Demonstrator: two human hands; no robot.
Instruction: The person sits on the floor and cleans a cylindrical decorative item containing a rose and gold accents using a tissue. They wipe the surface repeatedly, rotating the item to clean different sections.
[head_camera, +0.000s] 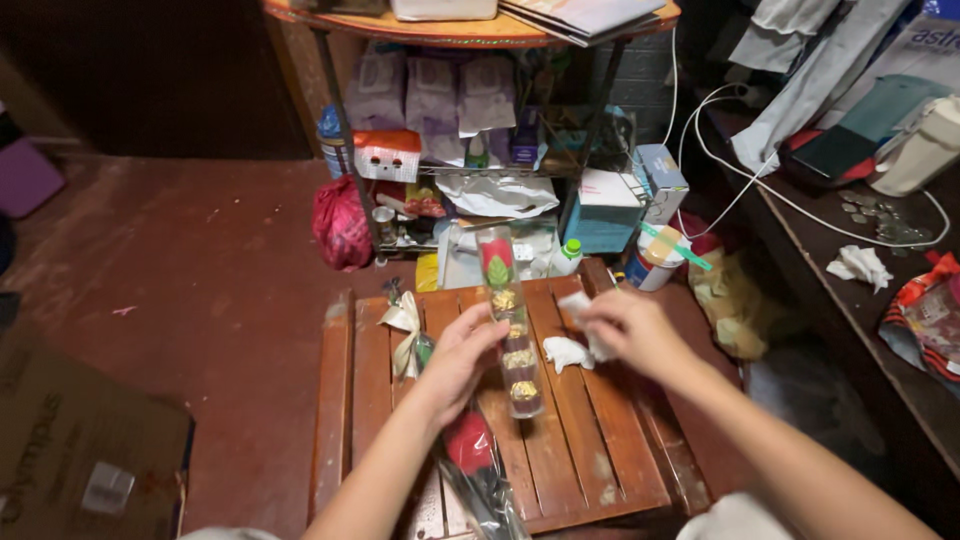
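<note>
The clear gift tube (510, 320) is best kept gripped upright by the left hand (462, 358) while the white tissue (578, 305), pinched in the right hand (630, 330) at 3 o'clock, is worked gently along it.

Left hand (462, 352) curled in a grip, right hand (630, 330) apparently pinching, forearms extended

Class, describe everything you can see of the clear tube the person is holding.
The clear tube is long, narrow and looks like plastic. Inside sit a red rose head with a green leaf near the top and a row of gold-wrapped sweets below. It is held nearly upright, tilted slightly, over a slatted wooden table. The left hand grips its middle; the right hand, holding white tissue, is beside it, apart.
</note>
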